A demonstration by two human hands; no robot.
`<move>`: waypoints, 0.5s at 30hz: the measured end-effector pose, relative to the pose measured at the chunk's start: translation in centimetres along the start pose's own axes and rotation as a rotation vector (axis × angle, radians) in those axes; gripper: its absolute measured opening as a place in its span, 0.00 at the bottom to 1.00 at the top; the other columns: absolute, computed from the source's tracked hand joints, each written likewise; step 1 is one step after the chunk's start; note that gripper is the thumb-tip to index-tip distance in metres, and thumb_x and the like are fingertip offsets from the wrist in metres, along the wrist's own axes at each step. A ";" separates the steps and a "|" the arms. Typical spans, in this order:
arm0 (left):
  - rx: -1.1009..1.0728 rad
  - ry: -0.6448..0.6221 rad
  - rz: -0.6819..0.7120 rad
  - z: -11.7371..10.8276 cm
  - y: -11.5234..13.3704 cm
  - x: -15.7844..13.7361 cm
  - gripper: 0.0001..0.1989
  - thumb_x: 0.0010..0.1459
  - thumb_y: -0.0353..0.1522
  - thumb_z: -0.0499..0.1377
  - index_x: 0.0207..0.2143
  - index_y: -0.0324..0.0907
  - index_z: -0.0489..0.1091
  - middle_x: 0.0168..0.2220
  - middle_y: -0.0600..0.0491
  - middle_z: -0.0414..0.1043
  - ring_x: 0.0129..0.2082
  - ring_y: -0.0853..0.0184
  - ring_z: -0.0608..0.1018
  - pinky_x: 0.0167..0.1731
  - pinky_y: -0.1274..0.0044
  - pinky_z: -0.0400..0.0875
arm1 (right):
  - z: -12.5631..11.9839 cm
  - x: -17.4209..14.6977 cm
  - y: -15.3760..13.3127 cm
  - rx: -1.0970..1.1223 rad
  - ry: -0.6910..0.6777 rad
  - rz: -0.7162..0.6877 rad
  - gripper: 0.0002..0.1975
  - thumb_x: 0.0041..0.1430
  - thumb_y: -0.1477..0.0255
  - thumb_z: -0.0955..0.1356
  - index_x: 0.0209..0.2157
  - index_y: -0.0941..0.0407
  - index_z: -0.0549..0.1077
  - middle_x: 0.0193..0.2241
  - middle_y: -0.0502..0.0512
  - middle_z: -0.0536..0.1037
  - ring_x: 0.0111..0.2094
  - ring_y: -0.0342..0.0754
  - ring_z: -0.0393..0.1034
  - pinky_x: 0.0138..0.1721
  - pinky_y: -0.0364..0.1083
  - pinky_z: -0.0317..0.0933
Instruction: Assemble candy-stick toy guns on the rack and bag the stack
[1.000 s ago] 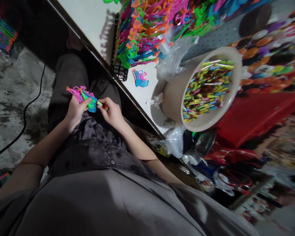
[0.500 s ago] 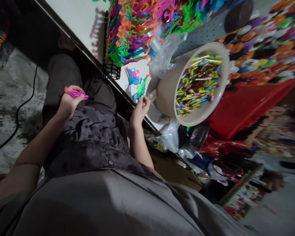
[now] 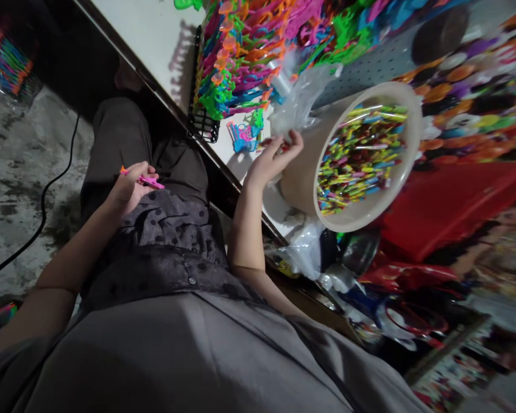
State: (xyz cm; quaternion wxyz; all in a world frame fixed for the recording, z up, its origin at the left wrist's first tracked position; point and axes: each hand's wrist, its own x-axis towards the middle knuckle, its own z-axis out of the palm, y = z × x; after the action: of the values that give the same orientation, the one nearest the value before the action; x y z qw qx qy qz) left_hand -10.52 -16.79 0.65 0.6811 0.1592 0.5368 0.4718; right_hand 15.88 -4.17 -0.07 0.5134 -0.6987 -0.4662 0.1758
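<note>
My left hand (image 3: 133, 186), over my lap, is closed around pink plastic toy pieces (image 3: 151, 182); an orange tip (image 3: 123, 170) sticks out on the far side. My right hand (image 3: 275, 160) is above the table edge, beside the tub, with its fingers bent and somewhat apart. A small red thing (image 3: 284, 148) shows between thumb and fingers, too small to name. Just left of that hand, a little pile of blue, pink and green plastic toys (image 3: 244, 137) lies on the white table.
A black wire basket (image 3: 203, 131) heaped with bright plastic toys (image 3: 241, 63) stands on the table. A beige tub (image 3: 298, 183) holds many colourful small tubes (image 3: 361, 155). Clear plastic bags (image 3: 298, 106) lie beside it. Red sheeting (image 3: 447, 201) is at right; a black cable (image 3: 43, 206) crosses the floor.
My right hand has moved up and right, away from the green and blue toy, which is now with the pile. My left hand has turned slightly, still holding the pink pieces.
</note>
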 end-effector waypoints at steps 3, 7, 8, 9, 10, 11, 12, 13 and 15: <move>0.006 -0.057 0.045 0.3 -0.3 0.2 0.16 0.49 0.35 0.60 0.40 0.43 0.61 0.46 0.47 0.67 0.50 0.59 0.72 0.48 0.60 0.69 | -0.8 -5.4 -2.5 0.185 -0.340 0.206 0.18 0.61 0.53 0.56 0.45 0.50 0.53 0.20 0.42 0.57 0.16 0.41 0.49 0.18 0.42 0.52; 0.006 -0.111 0.051 1.0 -0.8 0.7 0.21 0.48 0.29 0.60 0.44 0.45 0.57 0.46 0.50 0.67 0.51 0.60 0.72 0.51 0.60 0.66 | -1.5 -11.5 -4.8 0.291 -0.876 0.390 0.18 0.59 0.50 0.53 0.43 0.47 0.53 0.22 0.43 0.59 0.15 0.40 0.47 0.15 0.41 0.46; 0.002 -0.109 0.038 1.2 -0.8 0.8 0.20 0.48 0.29 0.60 0.43 0.45 0.57 0.44 0.51 0.68 0.50 0.61 0.74 0.51 0.61 0.66 | -1.4 -12.3 -5.0 0.301 -0.938 0.423 0.18 0.59 0.50 0.54 0.42 0.48 0.54 0.22 0.44 0.60 0.15 0.40 0.48 0.15 0.41 0.46; -0.001 -0.104 0.023 1.4 -0.9 0.8 0.19 0.48 0.29 0.60 0.42 0.45 0.57 0.42 0.52 0.69 0.48 0.62 0.75 0.51 0.61 0.67 | -1.3 -12.8 -5.2 0.299 -0.974 0.439 0.18 0.58 0.51 0.54 0.40 0.48 0.55 0.23 0.44 0.60 0.16 0.40 0.49 0.16 0.41 0.47; -0.002 -0.100 0.007 1.6 -0.8 0.8 0.19 0.48 0.29 0.60 0.41 0.45 0.56 0.41 0.52 0.69 0.46 0.63 0.76 0.50 0.61 0.68 | -1.2 -13.0 -5.4 0.288 -0.989 0.432 0.17 0.58 0.51 0.56 0.39 0.49 0.56 0.23 0.45 0.61 0.17 0.39 0.51 0.17 0.41 0.49; 0.001 -0.098 -0.006 1.7 -0.7 0.8 0.20 0.48 0.29 0.60 0.41 0.45 0.56 0.39 0.53 0.70 0.44 0.63 0.77 0.48 0.62 0.70 | -1.0 -13.0 -5.5 0.275 -0.987 0.406 0.17 0.57 0.51 0.57 0.38 0.50 0.57 0.24 0.46 0.62 0.19 0.39 0.53 0.18 0.41 0.52; 0.007 -0.095 -0.015 1.8 -0.6 0.7 0.20 0.48 0.28 0.61 0.42 0.44 0.55 0.38 0.53 0.70 0.42 0.63 0.77 0.46 0.62 0.71 | -0.9 -12.8 -5.5 0.267 -0.975 0.370 0.17 0.56 0.52 0.60 0.38 0.51 0.59 0.26 0.47 0.64 0.21 0.40 0.56 0.21 0.41 0.54; 0.017 -0.091 -0.019 1.9 -0.5 0.6 0.21 0.47 0.29 0.61 0.42 0.44 0.55 0.38 0.53 0.71 0.41 0.63 0.78 0.45 0.62 0.72 | -0.7 -12.5 -5.6 0.263 -0.958 0.334 0.18 0.55 0.52 0.62 0.37 0.52 0.60 0.28 0.48 0.65 0.24 0.40 0.59 0.23 0.41 0.57; 0.046 -0.080 -0.008 1.9 -0.3 0.4 0.22 0.47 0.29 0.61 0.43 0.44 0.56 0.37 0.52 0.71 0.39 0.64 0.77 0.42 0.63 0.73 | -0.6 -12.0 -5.7 0.251 -0.932 0.276 0.19 0.53 0.53 0.65 0.38 0.52 0.62 0.30 0.49 0.67 0.28 0.41 0.62 0.29 0.42 0.61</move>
State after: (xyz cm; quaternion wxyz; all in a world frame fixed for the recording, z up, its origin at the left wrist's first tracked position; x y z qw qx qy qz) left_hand -8.70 -16.03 0.95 0.7000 0.1914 0.5205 0.4499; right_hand 7.55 -14.22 2.41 0.3025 -0.5338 -0.5243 0.5905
